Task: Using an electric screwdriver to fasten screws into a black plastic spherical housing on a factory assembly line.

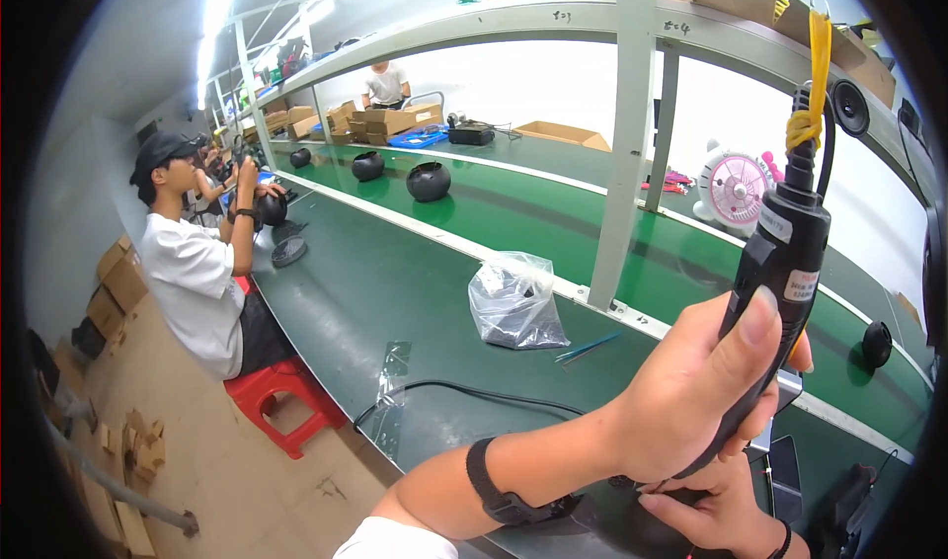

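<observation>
My left hand point(681, 391), with a black band on its wrist, is wrapped round a black electric screwdriver point(786, 248). The tool hangs from a yellow strap point(819, 55) and slants down toward the lower edge. Below it, close to the tool's lower end, my right hand point(726, 515) has its thumb and fingers drawn together. What they pinch is too small and partly hidden. A dark rounded part point(617, 529) lies under the hands, mostly covered by them and the left forearm.
A clear bag of small dark parts point(515, 307) sits on the dark green table point(346, 292), near thin coloured sticks point(590, 348) and a black cable point(484, 391). Black round housings point(429, 182) stand on the green conveyor point(523, 203). A co-worker point(193, 263) sits at left. A frame post point(624, 154) rises ahead.
</observation>
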A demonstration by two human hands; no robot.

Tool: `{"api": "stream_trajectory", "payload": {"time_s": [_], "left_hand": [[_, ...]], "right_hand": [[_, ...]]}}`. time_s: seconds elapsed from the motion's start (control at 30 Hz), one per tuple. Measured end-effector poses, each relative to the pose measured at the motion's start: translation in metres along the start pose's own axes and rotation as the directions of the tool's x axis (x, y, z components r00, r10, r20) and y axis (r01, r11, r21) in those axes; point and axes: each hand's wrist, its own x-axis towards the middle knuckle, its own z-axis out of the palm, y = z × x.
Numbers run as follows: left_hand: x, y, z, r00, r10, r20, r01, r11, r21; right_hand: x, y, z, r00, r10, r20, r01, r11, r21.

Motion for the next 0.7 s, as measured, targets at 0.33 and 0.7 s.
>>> {"api": "stream_trajectory", "payload": {"time_s": [0.33, 0.7], "left_hand": [[0.01, -0.003, -0.017, 0.999, -0.021, -0.025, 0.024, 0.992, 0.125], [0.012, -0.027, -0.017, 0.997, 0.078, -0.001, -0.077, 0.988, -0.133]], "right_hand": [[0.008, 0.013, -0.011, 0.968, 0.037, 0.249, -0.001, 0.99, -0.143], [0.001, 0.009, -0.023, 0.938, 0.09, 0.335, -0.034, 0.985, -0.169]]}}
